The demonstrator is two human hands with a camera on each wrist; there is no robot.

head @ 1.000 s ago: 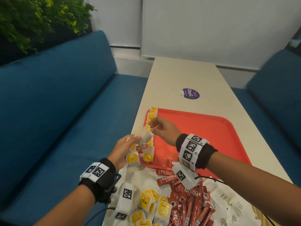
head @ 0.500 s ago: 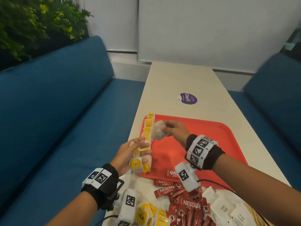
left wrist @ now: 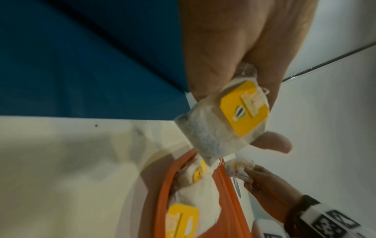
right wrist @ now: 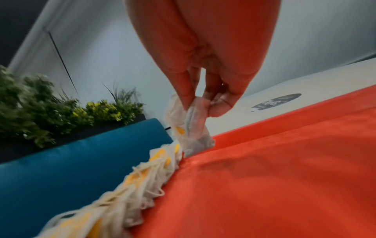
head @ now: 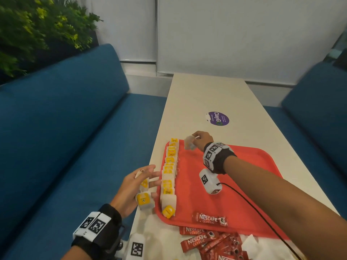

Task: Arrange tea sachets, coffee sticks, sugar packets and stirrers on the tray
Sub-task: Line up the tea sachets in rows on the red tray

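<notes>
Paper tea sachet (head: 189, 143) has reached the row's far end.

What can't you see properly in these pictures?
- Tiny print on the row of yellow-tagged tea bags: too small, head view.
- Pile of red coffee sticks: cut off by the bottom edge, head view.
- Yellow tag of the white tea bag pinched by the right hand: mostly folded away, right wrist view.

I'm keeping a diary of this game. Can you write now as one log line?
right hand: pinches white tea bag above red plastic tray's far left corner | left hand: holds yellow-tagged tea bags | tray: tea-bag row along left edge
</notes>
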